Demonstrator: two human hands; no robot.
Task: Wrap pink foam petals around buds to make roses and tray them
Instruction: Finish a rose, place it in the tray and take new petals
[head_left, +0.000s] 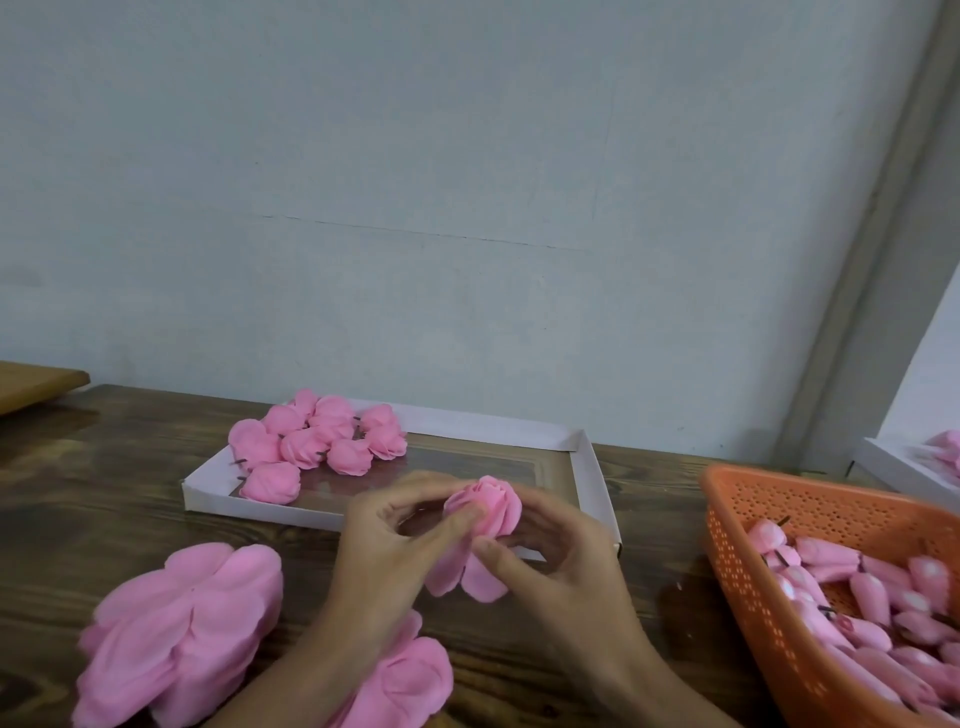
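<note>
Head view looks down on a dark brown wooden worktop (104, 493) against a pale grey wall (467, 182). Both hands meet in the middle, just above the near edge of a shallow white cardboard tray (587, 467). The left hand (395, 540) and the right hand (550, 551) together hold a half-wrapped pink foam rose (488, 506). The left fingers (457, 519) are curled narrow, pinching a petal against the rose's side. The right fingers (498, 558) curl round its lower part, thumb pressed on the base. Two loose petal lobes (467, 577) hang down from the rose at 6 o'clock, between the hands.

Finished pink roses (317, 441) with short dark stems lie clustered in the tray's far left corner, at 11 o'clock from the hands. A thick stack of flat pink foam petals (182, 629) lies at 8 o'clock, and a smaller petal pile (410, 680) lies at 6 o'clock, partly under the left forearm. An orange perforated plastic basket (748, 571) at 4 o'clock holds many pink buds on dark stems (852, 587). A second white tray (893, 467) shows at 2 o'clock, cut off by the frame.
</note>
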